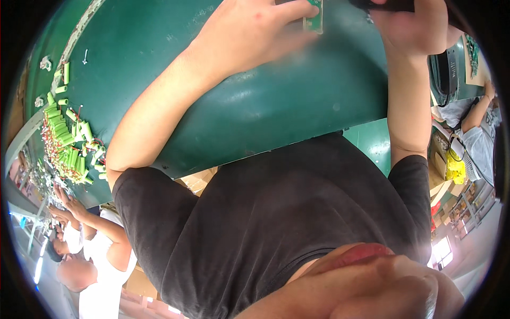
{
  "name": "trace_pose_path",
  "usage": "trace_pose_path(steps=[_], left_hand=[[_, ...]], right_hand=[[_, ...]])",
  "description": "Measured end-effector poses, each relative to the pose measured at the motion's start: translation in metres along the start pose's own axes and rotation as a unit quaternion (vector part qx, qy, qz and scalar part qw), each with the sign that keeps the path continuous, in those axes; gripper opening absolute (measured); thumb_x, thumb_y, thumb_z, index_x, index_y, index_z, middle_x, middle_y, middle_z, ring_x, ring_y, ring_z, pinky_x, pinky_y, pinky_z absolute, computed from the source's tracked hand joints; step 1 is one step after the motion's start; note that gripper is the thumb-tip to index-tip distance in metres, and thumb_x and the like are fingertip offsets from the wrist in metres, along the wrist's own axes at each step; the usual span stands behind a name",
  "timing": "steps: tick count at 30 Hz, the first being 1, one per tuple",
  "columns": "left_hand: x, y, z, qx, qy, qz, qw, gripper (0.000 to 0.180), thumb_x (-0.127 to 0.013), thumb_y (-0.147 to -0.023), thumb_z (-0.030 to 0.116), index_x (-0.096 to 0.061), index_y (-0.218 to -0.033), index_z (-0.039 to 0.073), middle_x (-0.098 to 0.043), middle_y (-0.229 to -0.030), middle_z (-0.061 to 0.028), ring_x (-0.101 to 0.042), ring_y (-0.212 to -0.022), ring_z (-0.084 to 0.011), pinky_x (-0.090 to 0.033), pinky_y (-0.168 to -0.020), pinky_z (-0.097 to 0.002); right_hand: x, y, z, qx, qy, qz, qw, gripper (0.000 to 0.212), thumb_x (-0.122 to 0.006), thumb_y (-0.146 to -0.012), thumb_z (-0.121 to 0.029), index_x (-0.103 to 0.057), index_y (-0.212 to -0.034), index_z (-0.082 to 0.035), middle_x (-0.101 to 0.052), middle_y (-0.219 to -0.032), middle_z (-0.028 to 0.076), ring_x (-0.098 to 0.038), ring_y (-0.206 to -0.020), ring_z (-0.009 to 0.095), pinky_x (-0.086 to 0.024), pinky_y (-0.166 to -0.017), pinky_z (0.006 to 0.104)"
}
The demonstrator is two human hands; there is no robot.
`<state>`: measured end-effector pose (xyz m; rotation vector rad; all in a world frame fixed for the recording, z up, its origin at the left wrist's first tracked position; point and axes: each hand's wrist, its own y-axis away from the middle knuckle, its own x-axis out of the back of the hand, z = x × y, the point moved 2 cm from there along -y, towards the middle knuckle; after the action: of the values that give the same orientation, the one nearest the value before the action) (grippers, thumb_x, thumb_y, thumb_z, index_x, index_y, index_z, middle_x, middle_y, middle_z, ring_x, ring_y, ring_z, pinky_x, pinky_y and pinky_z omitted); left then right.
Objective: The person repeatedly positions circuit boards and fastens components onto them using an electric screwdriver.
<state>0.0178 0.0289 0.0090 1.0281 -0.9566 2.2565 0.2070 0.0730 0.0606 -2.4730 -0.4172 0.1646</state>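
Observation:
At the top edge, my left hand (255,32) is closed on a small green circuit board (315,22), with a finger lying over its upper part. The lower fingers of that hand are smeared by motion. To the right of the board, my right hand (411,29) has its fingers curled around a dark object (396,5). The picture's upper edge cuts this object off, so its kind cannot be made out. Both hands are over the dark green tabletop (297,101).
A heap of light green cylindrical cells with red wires (66,138) lies at the left. Near it a co-worker's hands (69,204) reach onto the table. On the right are a black device (445,74) and another person's arm (475,111).

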Motion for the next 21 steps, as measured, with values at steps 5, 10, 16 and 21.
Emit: trace_pose_path(steps=[5, 10, 16, 21], left_hand=[[0.000, 0.002, -0.002, -0.001, 0.001, 0.011, 1.000, 0.030, -0.081, -0.079, 0.012, -0.068, -0.104, 0.001, -0.047, -0.149, -0.0279, -0.049, -0.137, -0.0443, -0.043, -0.113, -0.0483], [0.000, 0.002, -0.002, 0.001, 0.007, 0.013, 1.000, 0.031, -0.081, -0.079, 0.013, -0.068, -0.104, 0.001, -0.047, -0.147, -0.0283, -0.050, -0.136, -0.0445, -0.043, -0.113, -0.0486], [0.003, -0.002, -0.003, -0.006, 0.022, 0.021, 1.000, 0.033, -0.081, -0.078, 0.014, -0.068, -0.107, 0.001, -0.049, -0.144, -0.0276, -0.051, -0.133, -0.0445, -0.043, -0.110, -0.0496], [-0.010, 0.004, -0.007, -0.046, -0.117, 0.017, 0.992, 0.039, -0.081, -0.079, 0.015, -0.066, -0.113, 0.002, -0.050, -0.140, -0.0271, -0.051, -0.130, -0.0448, -0.043, -0.109, -0.0511]], right_hand=[[-0.011, 0.009, 0.007, -0.015, 0.021, 0.017, 1.000, 0.035, -0.054, -0.100, -0.008, -0.042, -0.132, -0.005, -0.048, -0.068, 0.002, -0.048, -0.051, 0.011, -0.045, -0.052, 0.0266], [-0.017, 0.019, 0.011, -0.023, 0.042, 0.035, 0.998, 0.043, -0.055, -0.099, -0.005, -0.037, -0.138, -0.006, -0.050, -0.069, 0.002, -0.049, -0.050, 0.011, -0.045, -0.051, 0.0264], [-0.020, 0.019, 0.017, -0.029, -0.019, 0.044, 0.998, 0.046, -0.058, -0.093, 0.003, -0.038, -0.134, -0.003, -0.054, -0.072, 0.004, -0.050, -0.050, 0.011, -0.043, -0.051, 0.0253], [-0.026, 0.018, 0.011, -0.052, 0.039, 0.062, 0.996, 0.048, -0.060, -0.090, 0.008, -0.037, -0.131, 0.000, -0.058, -0.073, 0.004, -0.052, -0.053, 0.010, -0.043, -0.053, 0.0242]])
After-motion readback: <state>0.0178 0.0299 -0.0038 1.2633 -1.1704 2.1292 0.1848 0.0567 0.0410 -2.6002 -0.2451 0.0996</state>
